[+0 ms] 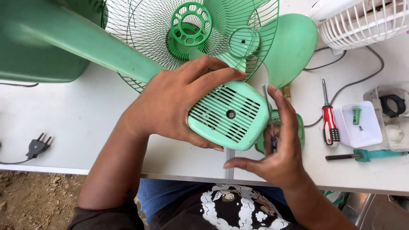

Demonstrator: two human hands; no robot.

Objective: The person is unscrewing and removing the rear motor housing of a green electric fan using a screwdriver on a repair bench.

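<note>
Left hand [179, 102] grips the vented mint-green plastic motor cover [228, 114], held above the white table [85, 115]. Right hand [277, 149] pinches a thin screwdriver shaft [269, 115], upright, just right of the cover's central screw hole.

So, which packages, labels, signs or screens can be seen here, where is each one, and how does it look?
No packages, labels, signs or screens show.
Nearest to a package: white tray, right of the red screwdriver, square, holding a small green part.
Left hand holds the green vented motor cover; right hand holds a thin screwdriver.
</note>
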